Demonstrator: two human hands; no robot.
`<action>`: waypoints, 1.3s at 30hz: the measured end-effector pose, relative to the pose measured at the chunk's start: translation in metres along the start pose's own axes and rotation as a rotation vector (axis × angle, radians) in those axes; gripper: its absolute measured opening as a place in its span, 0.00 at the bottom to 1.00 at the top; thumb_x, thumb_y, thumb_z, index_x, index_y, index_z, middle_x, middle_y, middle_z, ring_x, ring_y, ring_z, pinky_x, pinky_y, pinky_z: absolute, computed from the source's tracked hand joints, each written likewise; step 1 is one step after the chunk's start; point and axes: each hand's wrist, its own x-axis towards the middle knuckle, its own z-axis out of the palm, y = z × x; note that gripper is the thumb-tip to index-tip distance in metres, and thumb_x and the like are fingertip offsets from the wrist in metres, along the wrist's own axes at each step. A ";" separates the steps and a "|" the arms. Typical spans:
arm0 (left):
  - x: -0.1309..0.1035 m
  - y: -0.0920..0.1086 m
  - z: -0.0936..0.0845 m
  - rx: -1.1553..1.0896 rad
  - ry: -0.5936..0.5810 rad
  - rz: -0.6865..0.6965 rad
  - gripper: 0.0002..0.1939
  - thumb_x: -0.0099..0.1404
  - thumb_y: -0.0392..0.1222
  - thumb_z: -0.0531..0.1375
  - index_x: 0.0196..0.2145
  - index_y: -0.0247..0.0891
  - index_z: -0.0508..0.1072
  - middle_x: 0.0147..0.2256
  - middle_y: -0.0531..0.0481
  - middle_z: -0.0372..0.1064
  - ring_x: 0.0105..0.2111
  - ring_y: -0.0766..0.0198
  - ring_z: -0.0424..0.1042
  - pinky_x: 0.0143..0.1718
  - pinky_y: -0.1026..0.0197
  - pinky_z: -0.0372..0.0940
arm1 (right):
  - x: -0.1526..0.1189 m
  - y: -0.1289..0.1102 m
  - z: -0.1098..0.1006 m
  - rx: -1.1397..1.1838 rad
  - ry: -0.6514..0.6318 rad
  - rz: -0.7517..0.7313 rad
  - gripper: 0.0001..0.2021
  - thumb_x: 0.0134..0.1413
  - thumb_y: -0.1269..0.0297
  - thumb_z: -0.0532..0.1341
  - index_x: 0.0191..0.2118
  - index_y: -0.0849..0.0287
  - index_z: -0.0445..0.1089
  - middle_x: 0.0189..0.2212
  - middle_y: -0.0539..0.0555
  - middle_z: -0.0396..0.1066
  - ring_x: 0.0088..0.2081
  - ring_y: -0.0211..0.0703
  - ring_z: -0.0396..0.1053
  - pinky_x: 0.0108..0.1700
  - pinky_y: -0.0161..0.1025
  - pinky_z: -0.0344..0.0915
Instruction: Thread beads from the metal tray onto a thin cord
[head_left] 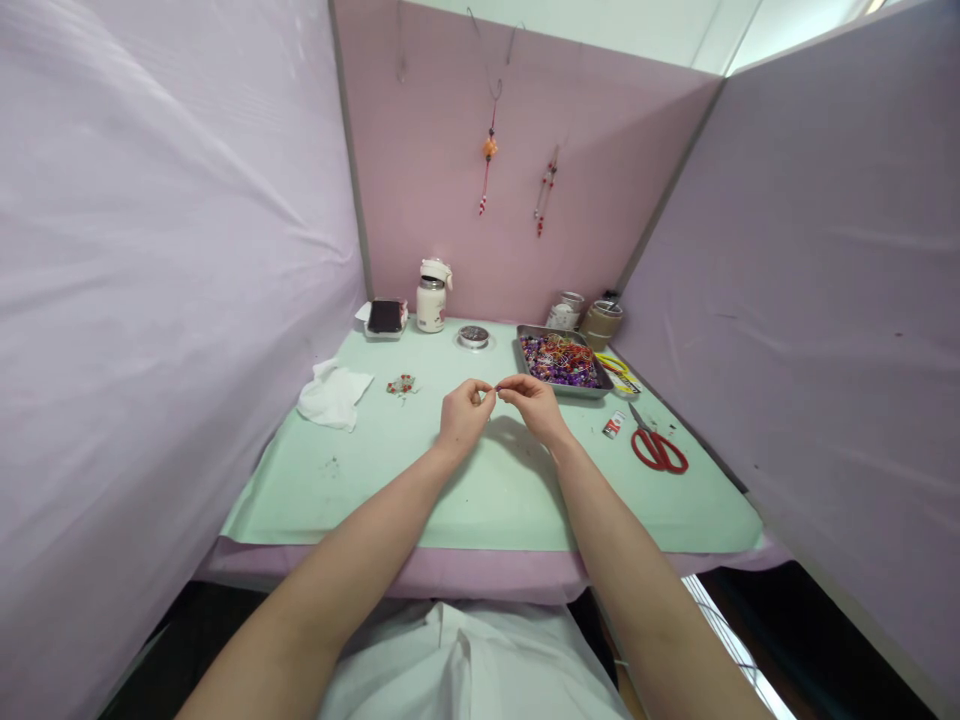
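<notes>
My left hand [466, 415] and my right hand [531, 400] meet over the middle of the table, fingertips nearly touching. Both are closed in a pinch. A tiny dark purple bead [498, 388] seems to show at the right fingertips. What the left fingers pinch is too small to make out. Just beyond my right hand stands a metal tray [592, 391] heaped with purple beads [566, 372] and tangled red, orange and pale strings [564, 350]. A small cluster of red beads [401, 384] lies on the table to the left of my hands.
Red-handled scissors [660, 452], a small red-and-white packet [613, 425] and a yellow-handled tool [615, 366] lie at right. Behind are two jars [602, 322], a wire spool [473, 337], a white bottle [431, 305] and a phone [385, 316]. A tissue [334, 393] lies left. Beaded strings [489, 150] hang behind.
</notes>
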 end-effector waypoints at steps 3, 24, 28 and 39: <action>0.000 0.001 -0.001 -0.002 -0.003 -0.007 0.08 0.56 0.44 0.57 0.27 0.38 0.72 0.15 0.59 0.52 0.19 0.70 0.53 0.25 0.65 0.51 | 0.000 0.000 0.000 0.002 -0.002 0.002 0.09 0.37 0.59 0.68 0.28 0.54 0.73 0.27 0.49 0.72 0.32 0.40 0.67 0.39 0.41 0.65; 0.004 0.003 -0.001 -0.262 -0.100 -0.168 0.14 0.59 0.49 0.53 0.27 0.35 0.71 0.16 0.57 0.56 0.18 0.71 0.55 0.22 0.66 0.50 | 0.000 -0.001 -0.002 0.027 -0.011 0.021 0.08 0.39 0.60 0.67 0.29 0.54 0.73 0.27 0.48 0.72 0.29 0.37 0.65 0.37 0.39 0.63; 0.008 -0.002 -0.001 -0.518 -0.304 -0.373 0.16 0.59 0.51 0.55 0.31 0.33 0.70 0.17 0.55 0.61 0.13 0.75 0.46 0.17 0.66 0.41 | 0.000 0.000 -0.001 0.015 -0.039 0.034 0.09 0.40 0.59 0.67 0.30 0.54 0.74 0.28 0.49 0.73 0.31 0.38 0.66 0.37 0.38 0.63; 0.010 -0.006 -0.005 -0.895 -0.424 -0.565 0.12 0.53 0.43 0.66 0.28 0.31 0.69 0.21 0.55 0.62 0.13 0.82 0.45 0.14 0.72 0.40 | -0.001 0.002 0.001 0.039 -0.045 0.089 0.11 0.40 0.57 0.67 0.32 0.55 0.75 0.31 0.50 0.74 0.34 0.39 0.69 0.38 0.37 0.65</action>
